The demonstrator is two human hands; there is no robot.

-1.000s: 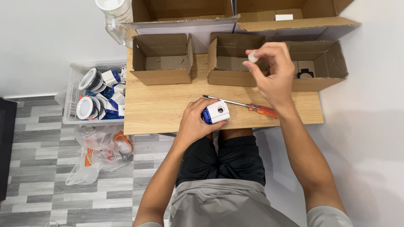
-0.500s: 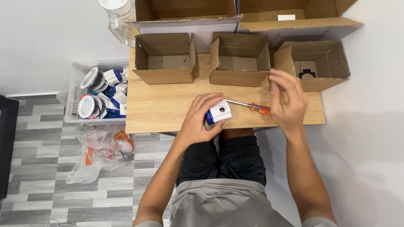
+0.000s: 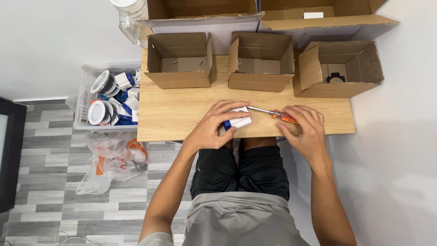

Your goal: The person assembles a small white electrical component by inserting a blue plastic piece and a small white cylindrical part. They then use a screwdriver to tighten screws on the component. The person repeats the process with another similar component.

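Left hand (image 3: 214, 126) is clamped over a small white and blue block (image 3: 237, 120), pinning it to the wooden surface (image 3: 182, 114) near the front edge. Right hand (image 3: 306, 127) lies just to the right of that block, its fingers curled down around the orange handle of a screwdriver (image 3: 273, 113); whether it has the handle fully gripped or is only settling onto it I cannot tell, as the palm hides most of it. The metal shaft runs from the handle leftwards and its tip comes up against the block's upper right corner.

Behind the block, further from the person, stand three open cardboard boxes in a row: the left box (image 3: 180, 61) with a couple of small screws lying on its floor, the middle box (image 3: 260, 61), and the right box (image 3: 339, 68) with a dark part inside. To the left of the block, off the surface's edge, a clear plastic crate (image 3: 86, 98) on the floor holds more round white fittings and blue and white pieces, with a plastic bag (image 3: 114, 159) in front of it.

To work the block well, I judge the left hand should keep it flat and steady so that it cannot twist, while the right hand takes the handle firmly and holds the shaft in line with the screw head, pressing inward as it turns so the tip does not slip out.
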